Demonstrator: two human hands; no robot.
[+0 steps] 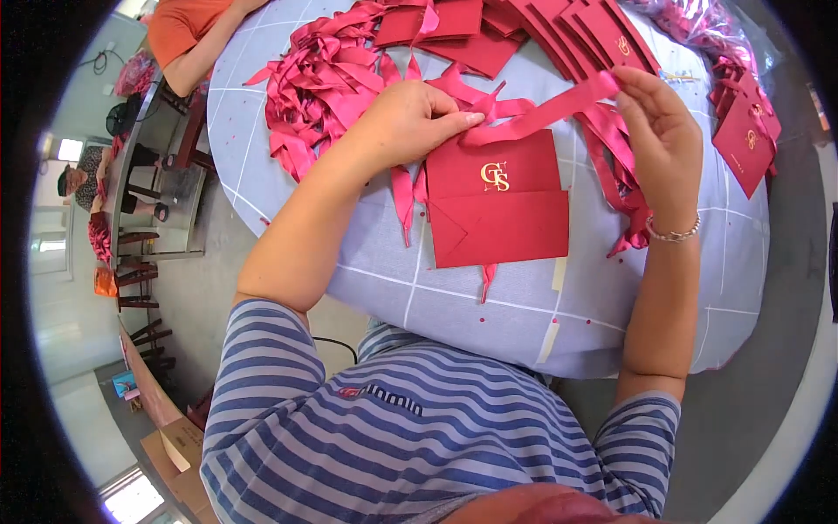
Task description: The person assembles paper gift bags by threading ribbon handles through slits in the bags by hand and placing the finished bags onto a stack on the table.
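Note:
A flat red paper gift bag (499,229) with a gold emblem lies on the table in front of me. My left hand (403,127) is closed in a pinch at the bag's top edge, on a pink ribbon (534,117). From there the ribbon runs up to the right. Its other end is between the thumb and fingers of my right hand (661,131), which is raised to the right of the bag. A short ribbon tip (488,281) pokes out below the bag.
A heap of pink ribbons (310,83) lies at the back left. Stacked red bags (572,35) stand at the back. Another red bag with ribbon (748,140) is at the right edge, near a clear plastic bag (711,26). Another person's arm (196,65) rests at the far left.

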